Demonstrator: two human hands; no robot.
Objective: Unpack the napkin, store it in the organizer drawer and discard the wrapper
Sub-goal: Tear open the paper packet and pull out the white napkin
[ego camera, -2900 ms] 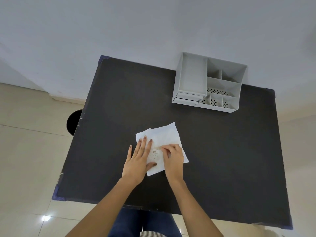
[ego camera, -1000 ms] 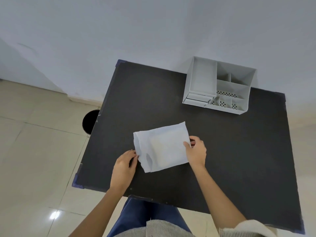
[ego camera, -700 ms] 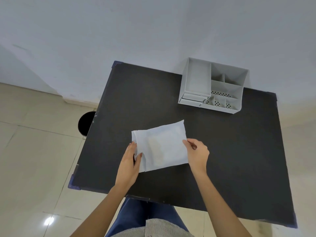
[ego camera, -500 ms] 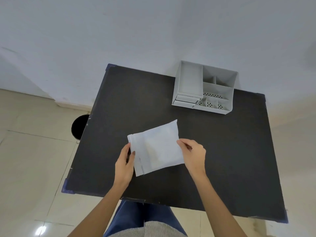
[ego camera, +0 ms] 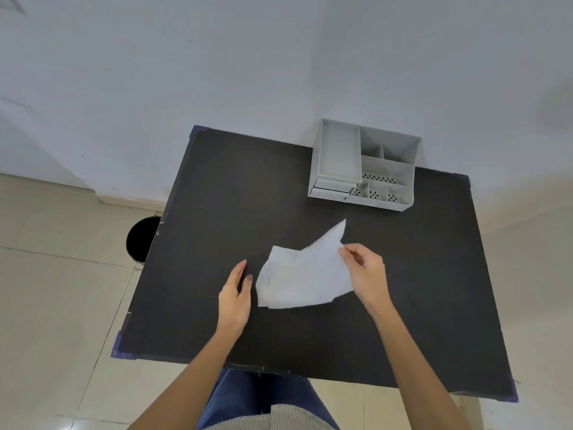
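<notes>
A white napkin packet (ego camera: 302,279) lies in the middle of the black table (ego camera: 217,197), its far right corner bent upward. My right hand (ego camera: 364,274) pinches the packet's right edge between thumb and fingers and lifts that side. My left hand (ego camera: 235,294) rests on the table just left of the packet with fingers loose, holding nothing. The grey organizer (ego camera: 387,169) stands at the table's far edge against the wall, with its two small drawers (ego camera: 331,187) shut at its front left. I cannot tell napkin from wrapper inside the packet.
A black round bin (ego camera: 139,240) stands on the tiled floor beside the table's left edge. The white wall rises right behind the organizer. My legs show under the near table edge.
My left hand has let go of the packet's left edge and moved slightly away. The right hand has pulled its side up, so the flat packet is now bent with a corner raised.
</notes>
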